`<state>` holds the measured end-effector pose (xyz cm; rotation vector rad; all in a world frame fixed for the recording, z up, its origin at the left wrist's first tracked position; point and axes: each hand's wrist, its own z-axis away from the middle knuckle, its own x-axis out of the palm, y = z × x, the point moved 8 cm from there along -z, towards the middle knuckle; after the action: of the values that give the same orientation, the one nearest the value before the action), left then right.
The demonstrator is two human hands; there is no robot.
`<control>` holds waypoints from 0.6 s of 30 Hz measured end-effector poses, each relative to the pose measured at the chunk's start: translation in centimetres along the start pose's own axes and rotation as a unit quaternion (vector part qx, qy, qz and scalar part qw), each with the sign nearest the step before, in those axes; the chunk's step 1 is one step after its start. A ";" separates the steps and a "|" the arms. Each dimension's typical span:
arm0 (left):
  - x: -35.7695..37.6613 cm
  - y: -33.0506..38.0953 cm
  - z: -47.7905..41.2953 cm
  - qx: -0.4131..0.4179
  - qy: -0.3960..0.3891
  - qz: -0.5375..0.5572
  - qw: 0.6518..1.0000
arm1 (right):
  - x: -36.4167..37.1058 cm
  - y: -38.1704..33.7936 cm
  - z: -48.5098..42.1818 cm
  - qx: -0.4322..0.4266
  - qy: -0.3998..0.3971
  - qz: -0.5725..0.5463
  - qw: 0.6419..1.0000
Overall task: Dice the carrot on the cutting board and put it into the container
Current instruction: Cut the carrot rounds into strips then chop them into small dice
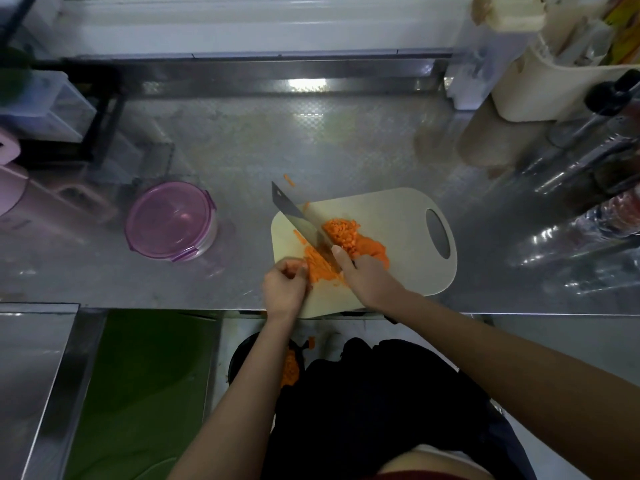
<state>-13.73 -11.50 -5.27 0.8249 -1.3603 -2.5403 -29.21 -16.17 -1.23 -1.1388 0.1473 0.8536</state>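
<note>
The right hand [367, 277] grips the handle of the knife [294, 216], forefinger laid straight along the spine, wrist low over the near edge of the cutting board [401, 216]; the forearm comes in from the lower right; the broad blade slants away to the upper left, its edge down among the carrot. The left hand [285, 285] sits just left of the blade, knuckles up, fingers curled in and bunched on the near end of the carrot strips [318, 266], holding them down; its forearm rises straight from below.

On the one board lie two heaps: the uncut strips to the left of the blade, the diced carrot [349, 237] to its right, touching the blade's flat; one loose strip [299, 237] lies apart on the board's left side. One stray piece [289, 180] rests on the steel bench [242, 147] just beyond the knife tip.

The one container [171, 221], round and clear with a purple clip lid on, stands on the bench well left of the board. A cream utensil holder [540, 84] stands at the far right.
</note>
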 end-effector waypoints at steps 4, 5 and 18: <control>-0.2 0.5 0.8 0.047 0.002 -0.113 0.992 | 0.5 0.8 0.4 0.011 -0.026 -0.007 1.000; -0.1 0.5 0.9 0.045 0.004 -0.116 0.992 | 0.6 0.8 0.6 0.014 -0.031 -0.003 0.999; 0.2 0.4 0.7 0.059 0.025 -0.108 0.992 | 1.0 1.3 1.4 0.016 -0.041 0.025 0.999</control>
<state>-14.31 -11.25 -4.69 1.1053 -1.4927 -2.5940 -29.85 -14.24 -2.08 -1.0725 0.1211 0.9387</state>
